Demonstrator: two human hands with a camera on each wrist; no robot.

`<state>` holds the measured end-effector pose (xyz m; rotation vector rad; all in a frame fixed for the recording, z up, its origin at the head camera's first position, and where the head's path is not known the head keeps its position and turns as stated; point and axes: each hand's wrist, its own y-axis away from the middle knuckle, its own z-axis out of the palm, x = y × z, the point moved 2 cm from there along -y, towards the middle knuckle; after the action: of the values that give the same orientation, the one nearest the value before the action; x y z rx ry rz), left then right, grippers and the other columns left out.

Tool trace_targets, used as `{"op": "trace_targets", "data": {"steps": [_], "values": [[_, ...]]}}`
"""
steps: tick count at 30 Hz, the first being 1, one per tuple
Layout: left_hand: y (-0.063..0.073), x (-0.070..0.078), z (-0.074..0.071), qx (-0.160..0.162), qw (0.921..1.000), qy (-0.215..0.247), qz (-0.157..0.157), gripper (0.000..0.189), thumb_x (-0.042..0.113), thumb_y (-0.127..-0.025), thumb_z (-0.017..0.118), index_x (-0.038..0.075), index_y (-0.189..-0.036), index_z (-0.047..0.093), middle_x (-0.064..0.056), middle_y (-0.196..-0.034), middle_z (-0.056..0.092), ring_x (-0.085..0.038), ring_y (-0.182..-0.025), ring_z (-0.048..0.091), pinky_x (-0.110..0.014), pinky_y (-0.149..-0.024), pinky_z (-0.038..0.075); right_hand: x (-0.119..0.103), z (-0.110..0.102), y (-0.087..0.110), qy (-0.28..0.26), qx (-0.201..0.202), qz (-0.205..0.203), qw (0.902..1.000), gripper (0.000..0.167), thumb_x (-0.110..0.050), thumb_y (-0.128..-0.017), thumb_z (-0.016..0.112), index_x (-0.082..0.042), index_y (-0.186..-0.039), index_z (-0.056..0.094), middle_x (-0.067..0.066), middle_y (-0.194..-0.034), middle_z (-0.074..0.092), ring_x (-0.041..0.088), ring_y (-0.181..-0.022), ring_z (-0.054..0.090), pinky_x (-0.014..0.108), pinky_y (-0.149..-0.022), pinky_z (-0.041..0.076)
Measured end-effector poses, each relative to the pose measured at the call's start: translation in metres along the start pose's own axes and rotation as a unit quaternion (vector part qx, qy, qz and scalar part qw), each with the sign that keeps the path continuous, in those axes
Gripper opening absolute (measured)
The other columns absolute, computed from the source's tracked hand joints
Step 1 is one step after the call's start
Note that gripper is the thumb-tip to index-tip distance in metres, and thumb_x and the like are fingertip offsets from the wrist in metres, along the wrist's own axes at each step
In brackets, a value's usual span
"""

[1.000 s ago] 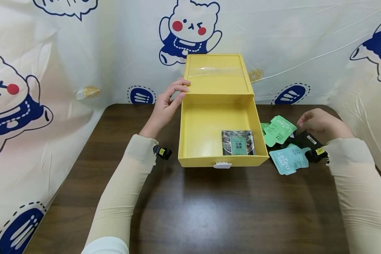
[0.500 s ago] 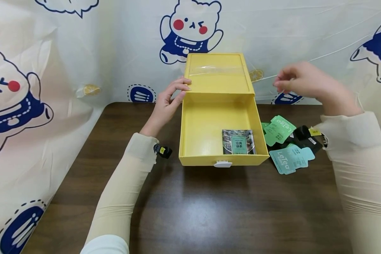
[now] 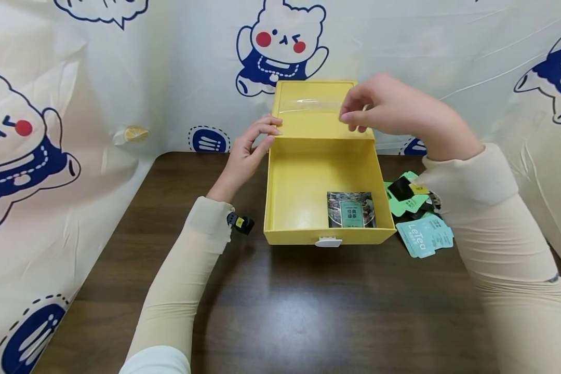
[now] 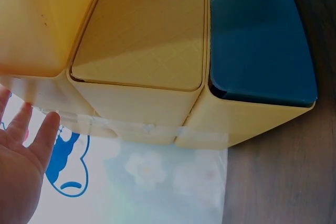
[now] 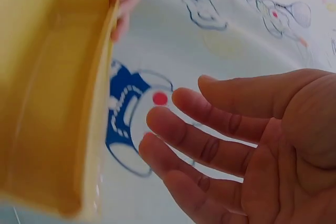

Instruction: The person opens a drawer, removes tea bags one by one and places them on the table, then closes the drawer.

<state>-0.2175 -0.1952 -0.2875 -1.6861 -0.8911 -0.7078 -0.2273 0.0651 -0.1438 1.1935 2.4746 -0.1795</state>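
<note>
A yellow storage box [image 3: 308,122] stands on the table with its top drawer [image 3: 294,192] pulled out. One tea packet [image 3: 351,210] with a green label lies in the drawer's front right corner. My left hand [image 3: 243,158] rests its fingertips against the box's left side, fingers extended. My right hand [image 3: 392,111] hovers over the right part of the box top. Its fingers are loosely bent with nothing between them, as the right wrist view shows [image 5: 226,145]. Beneath the open drawer, the left wrist view shows a closed yellow drawer [image 4: 142,30] and a blue one [image 4: 257,40].
Right of the drawer lie green tea packets [image 3: 406,205] and light blue tea packets [image 3: 423,236], with black ones partly hidden by the right forearm. The dark wooden table [image 3: 299,306] extends in front. A printed curtain [image 3: 191,62] hangs behind.
My right hand has risen from beside the loose tea packets and moved left to above the box top. My left hand and the packet in the drawer have stayed in place.
</note>
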Motion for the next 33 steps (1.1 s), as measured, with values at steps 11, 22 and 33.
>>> {"op": "trace_targets", "data": {"steps": [11, 22, 33], "values": [[0.002, 0.000, 0.001, 0.004, 0.9999, -0.004, 0.011, 0.019, 0.005, -0.103, 0.049, -0.004, -0.113, 0.062, -0.015, -0.141, 0.055, -0.019, -0.150, 0.031, -0.042, -0.107, 0.049, -0.019, 0.040, -0.022, 0.005, -0.129, -0.069, 0.9892, 0.024, 0.007, -0.095, 0.049, 0.002, -0.107, 0.069, 0.015, -0.098, 0.068, 0.025, -0.087, 0.060, 0.035, -0.082, 0.052], [0.000, 0.000, 0.001, 0.002, 0.9999, 0.000, -0.010, 0.018, 0.007, -0.103, 0.049, -0.003, -0.113, 0.061, -0.013, -0.143, 0.053, -0.017, -0.151, 0.028, -0.044, -0.109, 0.048, -0.013, 0.065, -0.025, 0.026, -0.245, -0.047, 0.9680, 0.019, -0.010, -0.100, 0.054, 0.001, -0.103, 0.069, 0.011, -0.083, 0.066, 0.022, -0.072, 0.061, 0.033, -0.073, 0.053], [0.000, 0.001, 0.002, 0.000, 1.0000, -0.003, -0.008, 0.019, 0.007, -0.103, 0.049, -0.003, -0.113, 0.061, -0.012, -0.144, 0.053, -0.017, -0.151, 0.029, -0.044, -0.107, 0.048, -0.009, 0.075, -0.023, 0.010, -0.309, -0.028, 0.9507, 0.017, 0.001, -0.096, 0.049, -0.001, -0.096, 0.066, 0.007, -0.075, 0.059, 0.019, -0.068, 0.054, 0.026, -0.063, 0.043]]}}
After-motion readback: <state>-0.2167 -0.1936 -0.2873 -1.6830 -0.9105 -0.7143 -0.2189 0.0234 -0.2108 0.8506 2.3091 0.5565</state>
